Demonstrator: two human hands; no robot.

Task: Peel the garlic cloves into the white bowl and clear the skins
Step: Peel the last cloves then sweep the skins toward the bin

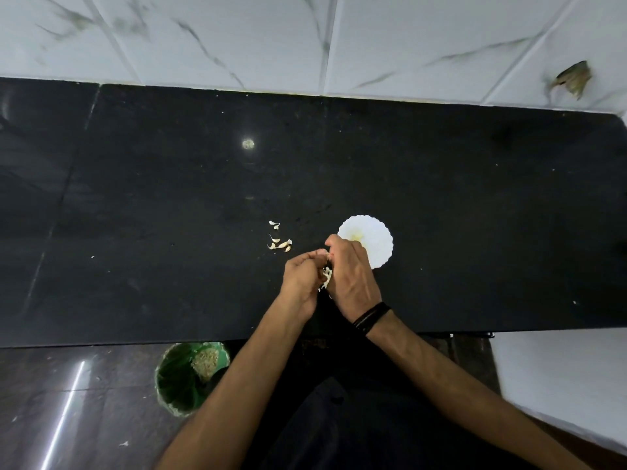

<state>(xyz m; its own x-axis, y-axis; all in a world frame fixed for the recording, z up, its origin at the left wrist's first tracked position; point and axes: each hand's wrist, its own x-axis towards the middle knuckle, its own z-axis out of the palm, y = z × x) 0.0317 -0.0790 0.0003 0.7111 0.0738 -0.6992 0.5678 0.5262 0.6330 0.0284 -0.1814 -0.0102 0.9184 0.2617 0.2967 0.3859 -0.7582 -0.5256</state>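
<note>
Garlic, a clove with pale papery skin, sits pinched between the two hands just above the black desk. The left hand curls its fingers in round the clove from one side, the grip closed on it. The right hand meets it from the other side, knuckles up, fingers bent down onto the same clove; how tightly its fingertips close is hidden by the back of the hand. A dark band circles the right wrist. Just beyond the right hand, touching its knuckles in this view, stands the white bowl, scalloped at the rim. Beyond the left hand lie loose garlic cloves. Below the desk edge, nearer the person, a green bin stands on the floor.
</note>
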